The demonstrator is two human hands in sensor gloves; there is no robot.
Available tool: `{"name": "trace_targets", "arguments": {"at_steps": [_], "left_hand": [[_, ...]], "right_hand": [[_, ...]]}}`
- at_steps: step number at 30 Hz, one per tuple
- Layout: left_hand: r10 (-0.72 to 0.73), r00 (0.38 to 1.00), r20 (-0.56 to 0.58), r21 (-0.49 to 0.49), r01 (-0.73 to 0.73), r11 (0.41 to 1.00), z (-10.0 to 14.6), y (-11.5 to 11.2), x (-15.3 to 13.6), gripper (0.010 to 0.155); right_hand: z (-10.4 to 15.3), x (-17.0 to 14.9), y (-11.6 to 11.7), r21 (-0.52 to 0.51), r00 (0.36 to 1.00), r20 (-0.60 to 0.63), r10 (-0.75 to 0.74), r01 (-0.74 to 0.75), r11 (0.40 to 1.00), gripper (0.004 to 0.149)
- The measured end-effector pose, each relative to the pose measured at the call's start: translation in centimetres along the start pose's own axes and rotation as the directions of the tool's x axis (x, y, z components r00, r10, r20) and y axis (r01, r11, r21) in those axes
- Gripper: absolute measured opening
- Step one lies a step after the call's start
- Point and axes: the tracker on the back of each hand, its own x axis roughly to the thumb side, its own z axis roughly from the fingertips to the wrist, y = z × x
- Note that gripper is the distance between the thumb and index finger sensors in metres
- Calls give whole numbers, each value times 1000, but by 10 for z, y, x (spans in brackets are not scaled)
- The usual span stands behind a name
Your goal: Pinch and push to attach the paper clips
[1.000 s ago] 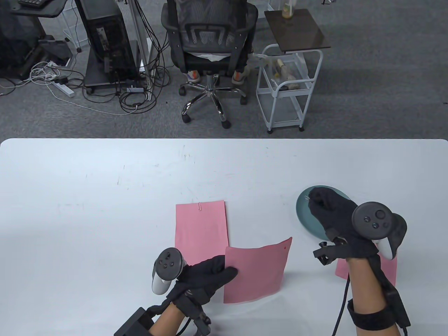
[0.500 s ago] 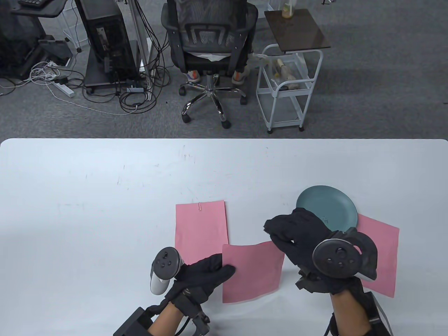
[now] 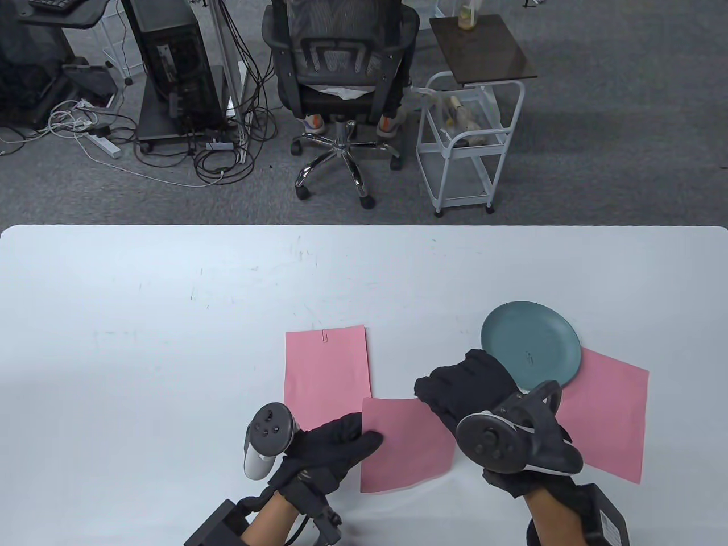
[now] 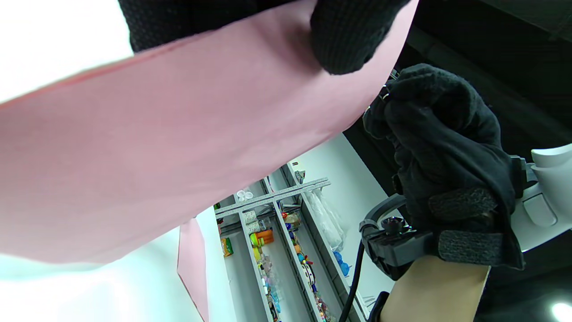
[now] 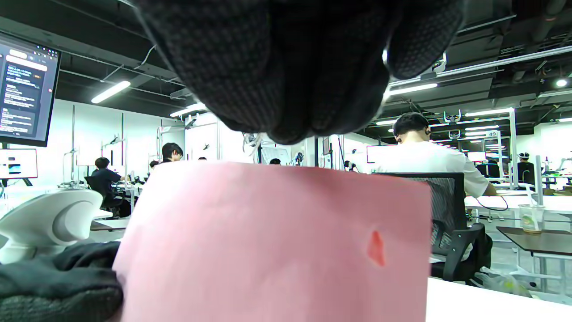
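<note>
My left hand (image 3: 364, 439) grips the left edge of a pink sheet (image 3: 406, 446) and holds it tilted up off the table; its thumb (image 4: 353, 36) presses on the sheet (image 4: 178, 156). My right hand (image 3: 429, 391) is closed at the sheet's far right corner. In the left wrist view its fingertips (image 4: 393, 96) pinch a small metal paper clip (image 4: 385, 95) right at the sheet's edge. In the right wrist view the closed fingers (image 5: 290, 67) hang just above the sheet's top edge (image 5: 277, 241).
A second pink sheet (image 3: 327, 369) with a clip (image 3: 325, 335) on its far edge lies flat beyond my left hand. A teal plate (image 3: 512, 335) holding a loose clip (image 3: 530, 357) sits at the right, overlapping a third pink sheet (image 3: 611, 424).
My right hand left the plate and moved left and nearer, to the held sheet's far right corner. The sheet's right side sank a little. My left hand stayed put.
</note>
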Motion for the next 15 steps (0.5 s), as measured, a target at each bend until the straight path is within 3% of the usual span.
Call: {"name": "trace_targets", "arguments": {"at_steps": [15], "left_hand": [[-3,1000,0,3,3,1000,0,0,0,42]], "right_hand": [[0,8,2,37,999,33,35,-36,999,31]]}}
